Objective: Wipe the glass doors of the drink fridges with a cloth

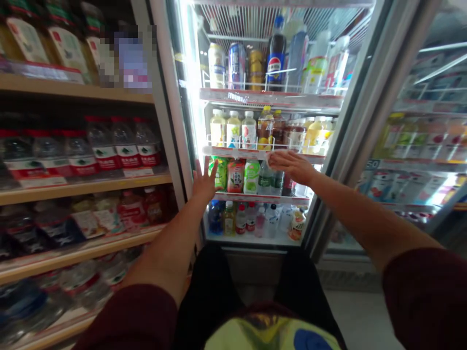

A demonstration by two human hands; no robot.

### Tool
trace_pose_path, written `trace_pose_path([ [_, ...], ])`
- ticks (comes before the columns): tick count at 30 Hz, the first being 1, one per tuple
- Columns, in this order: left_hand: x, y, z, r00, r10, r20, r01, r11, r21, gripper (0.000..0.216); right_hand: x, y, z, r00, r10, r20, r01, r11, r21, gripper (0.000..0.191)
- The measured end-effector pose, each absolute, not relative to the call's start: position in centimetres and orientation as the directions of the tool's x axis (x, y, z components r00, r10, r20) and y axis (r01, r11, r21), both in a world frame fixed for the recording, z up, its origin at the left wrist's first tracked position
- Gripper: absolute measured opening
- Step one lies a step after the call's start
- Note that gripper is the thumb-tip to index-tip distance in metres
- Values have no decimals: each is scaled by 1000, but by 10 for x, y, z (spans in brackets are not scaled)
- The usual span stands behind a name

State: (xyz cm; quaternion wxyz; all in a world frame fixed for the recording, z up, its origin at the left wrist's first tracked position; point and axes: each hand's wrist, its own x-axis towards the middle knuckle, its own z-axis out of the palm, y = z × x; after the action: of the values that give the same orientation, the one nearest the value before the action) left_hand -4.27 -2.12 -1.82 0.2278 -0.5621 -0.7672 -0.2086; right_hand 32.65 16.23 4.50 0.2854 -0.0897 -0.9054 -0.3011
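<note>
In front of me stands a lit drinks cooler with several shelves of bottles and cans. My left hand is raised at its left edge, fingers spread, holding nothing; it is nearest a green bottle. Flat and stretched out, my right hand is before the third shelf, covering part of the clear bottles with green labels. Nothing shows in it. Between the hands are a red bottle and a light green one. Whether either hand touches glass I cannot tell.
Wooden shelves with red-capped water bottles run along the left. Another cooler stands to the right. A dark cola bottle is on the cooler's upper shelf. A yellow-green item lies against my body.
</note>
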Motion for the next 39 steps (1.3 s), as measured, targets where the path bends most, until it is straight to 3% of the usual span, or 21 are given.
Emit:
trace_pose_path([
  [4, -39, -23, -17, -277, 767, 579, 952, 301, 57, 122, 355, 172, 44, -448, 95, 889, 616, 753, 231, 48],
  [6, -38, -23, -17, -282, 764, 580, 950, 309, 55, 123, 369, 168, 17, -426, 130, 895, 627, 756, 188, 42],
  [9, -37, -22, -16, -293, 758, 583, 946, 319, 60, 126, 389, 161, -18, -652, 127, 747, 516, 797, 315, 36],
  [11, -38, -20, -17, -292, 757, 584, 946, 318, 61, 124, 403, 165, -16, -691, 120, 713, 493, 799, 343, 38],
  [15, -37, -19, -17, -309, 755, 578, 944, 317, 90, 122, 418, 187, 23, -327, 126, 937, 657, 742, 130, 39],
  [17, -35, -20, -17, -315, 760, 569, 943, 318, 99, 124, 415, 190, 19, -214, 133, 968, 678, 733, 49, 38],
  [20, -34, -21, -17, -307, 760, 574, 946, 309, 96, 123, 400, 174, -33, -377, 157, 913, 643, 754, 136, 34],
  [24, -35, -20, -17, -304, 765, 568, 947, 307, 92, 126, 374, 150, -79, -732, 130, 668, 457, 821, 341, 40],
  [26, -36, -19, -18, -311, 769, 559, 945, 311, 97, 128, 360, 152, -58, -761, 116, 638, 425, 832, 356, 44],
  [29, -37, -18, -19, -305, 761, 572, 947, 306, 97, 130, 333, 159, -8, -603, 146, 784, 536, 803, 262, 48],
  [32, -36, -19, -20, -295, 754, 587, 951, 293, 102, 128, 301, 152, -2, -505, 197, 840, 606, 774, 182, 55],
  [37, -38, -19, -21, -296, 754, 586, 952, 280, 121, 121, 263, 127, -48, -867, 115, 484, 332, 858, 391, 65],
  [39, -40, -17, -22, -291, 754, 589, 954, 276, 118, 118, 251, 129, -34, -887, 76, 456, 289, 861, 419, 66],
])
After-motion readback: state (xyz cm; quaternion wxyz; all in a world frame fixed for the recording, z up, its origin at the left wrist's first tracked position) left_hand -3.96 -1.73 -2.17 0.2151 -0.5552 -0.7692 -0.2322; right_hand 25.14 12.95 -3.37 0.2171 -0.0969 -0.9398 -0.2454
